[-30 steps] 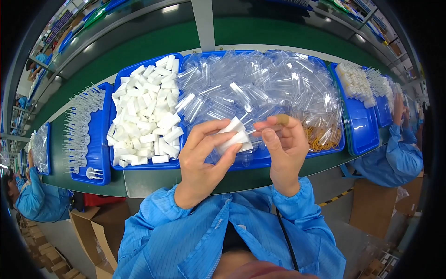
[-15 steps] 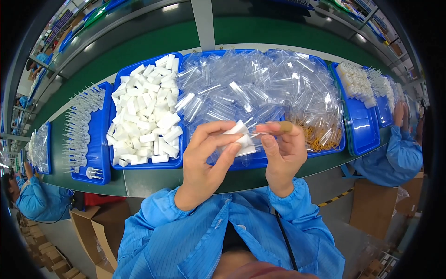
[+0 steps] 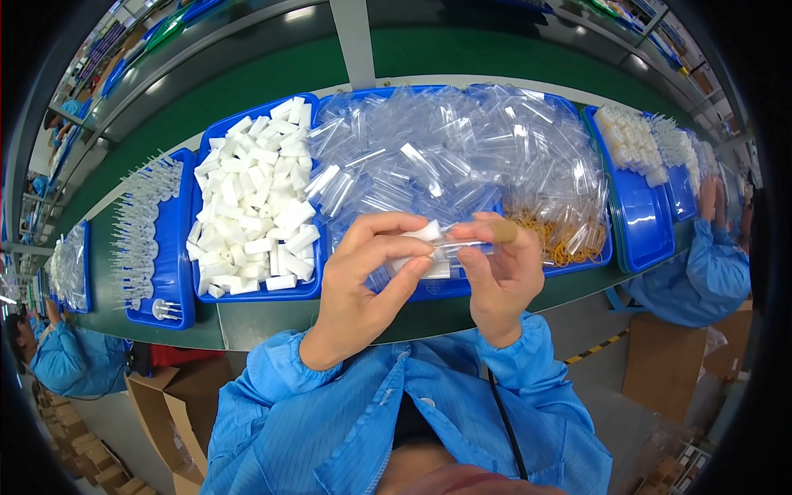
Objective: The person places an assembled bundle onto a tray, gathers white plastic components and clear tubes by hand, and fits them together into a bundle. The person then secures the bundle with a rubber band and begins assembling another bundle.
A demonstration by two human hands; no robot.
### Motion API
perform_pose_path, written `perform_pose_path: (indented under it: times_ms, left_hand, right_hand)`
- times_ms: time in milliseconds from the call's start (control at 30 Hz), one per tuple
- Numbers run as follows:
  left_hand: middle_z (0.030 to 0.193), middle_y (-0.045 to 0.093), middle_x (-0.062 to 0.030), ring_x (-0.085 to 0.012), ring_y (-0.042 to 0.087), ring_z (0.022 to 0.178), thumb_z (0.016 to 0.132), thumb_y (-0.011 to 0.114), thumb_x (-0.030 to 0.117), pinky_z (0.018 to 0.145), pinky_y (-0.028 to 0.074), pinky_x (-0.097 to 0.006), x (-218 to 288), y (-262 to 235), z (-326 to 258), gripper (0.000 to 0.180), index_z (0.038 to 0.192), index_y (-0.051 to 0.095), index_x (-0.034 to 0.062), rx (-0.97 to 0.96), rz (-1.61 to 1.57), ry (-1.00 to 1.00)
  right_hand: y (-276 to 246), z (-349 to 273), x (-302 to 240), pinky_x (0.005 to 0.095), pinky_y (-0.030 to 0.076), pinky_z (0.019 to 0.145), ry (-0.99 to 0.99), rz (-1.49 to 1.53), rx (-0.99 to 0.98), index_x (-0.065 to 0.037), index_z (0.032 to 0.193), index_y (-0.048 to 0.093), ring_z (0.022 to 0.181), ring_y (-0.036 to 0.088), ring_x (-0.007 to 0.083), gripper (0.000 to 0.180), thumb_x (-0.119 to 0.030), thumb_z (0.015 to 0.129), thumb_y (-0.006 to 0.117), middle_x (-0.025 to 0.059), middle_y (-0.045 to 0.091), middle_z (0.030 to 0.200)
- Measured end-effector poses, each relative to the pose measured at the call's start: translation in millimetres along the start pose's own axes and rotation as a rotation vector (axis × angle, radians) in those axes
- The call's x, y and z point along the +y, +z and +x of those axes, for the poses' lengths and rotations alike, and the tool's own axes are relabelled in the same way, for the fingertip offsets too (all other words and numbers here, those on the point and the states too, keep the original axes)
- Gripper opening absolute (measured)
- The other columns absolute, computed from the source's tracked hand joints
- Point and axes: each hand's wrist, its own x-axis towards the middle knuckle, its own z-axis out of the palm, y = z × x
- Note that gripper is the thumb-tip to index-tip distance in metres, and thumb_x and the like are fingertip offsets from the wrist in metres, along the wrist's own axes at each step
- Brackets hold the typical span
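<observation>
Small white foam blocks (image 3: 427, 232) are pinched between the thumb and fingers of my left hand (image 3: 355, 285). My right hand (image 3: 503, 285) grips a clear plastic tube (image 3: 459, 246) by thumb and fingertips, with its end against the foam; whether foam is inside it I cannot tell. A tan wrap (image 3: 503, 230) covers one right finger. Both hands meet over the front edge of a blue tray piled with clear plastic tubes (image 3: 412, 157). Left of it, a blue tray holds many white foam blocks (image 3: 256, 194).
Yellow rubber bands (image 3: 561, 242) lie at the clear pile's front right. At left, a blue tray (image 3: 172, 272) carries rows of white-based pin pieces. More blue trays (image 3: 646, 223) with white parts stand at right. Co-workers in blue sleeves sit both sides; cardboard boxes (image 3: 169, 421) stand below the bench.
The clear tube has turned and come closer to the foam, and less of the foam shows between my fingers. Both hands stay nearly in place.
</observation>
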Motion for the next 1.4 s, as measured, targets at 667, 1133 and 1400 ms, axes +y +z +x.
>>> perform_pose_path:
  times_ms: [667, 1133, 1400]
  left_hand:
    - [0.127, 0.058, -0.0156, -0.0218, 0.066, 0.107, 0.084, 0.075, -0.002, 0.087, 0.059, -0.030, -7, -10, -4, 0.036, 0.119, 0.067, -0.0016, 0.060, -0.086, -0.001]
    - [0.122, 0.060, -0.0163, -0.0233, 0.064, 0.105, 0.080, 0.076, -0.008, 0.090, 0.056, -0.032, -20, -25, -22, 0.029, 0.108, 0.070, -0.0013, 0.033, -0.040, 0.003]
    - [0.133, 0.053, -0.0151, -0.0245, 0.058, 0.118, 0.084, 0.075, -0.003, 0.099, 0.050, -0.034, -14, -31, -6, 0.046, 0.126, 0.058, 0.0026, -0.101, -0.159, -0.050]
  right_hand:
    - [-7, 27, -9, 0.0281, 0.050, 0.088, 0.505, 0.337, -0.056, 0.001, 0.115, 0.060, 0.096, 0.064, 0.0140, 0.033, -0.009, 0.088, 0.075, 0.0104, 0.070, 0.100]
    - [0, 14, -2, 0.0337, 0.047, 0.098, 0.414, 0.301, -0.282, -0.004, 0.108, 0.055, 0.111, 0.063, 0.0197, 0.043, -0.012, 0.079, 0.085, 0.0131, 0.063, 0.114]
    - [-15, 12, -2, 0.0331, 0.051, 0.097, 0.370, 0.252, -0.361, -0.002, 0.108, 0.058, 0.114, 0.063, 0.0222, 0.041, -0.007, 0.077, 0.085, 0.0153, 0.055, 0.126]
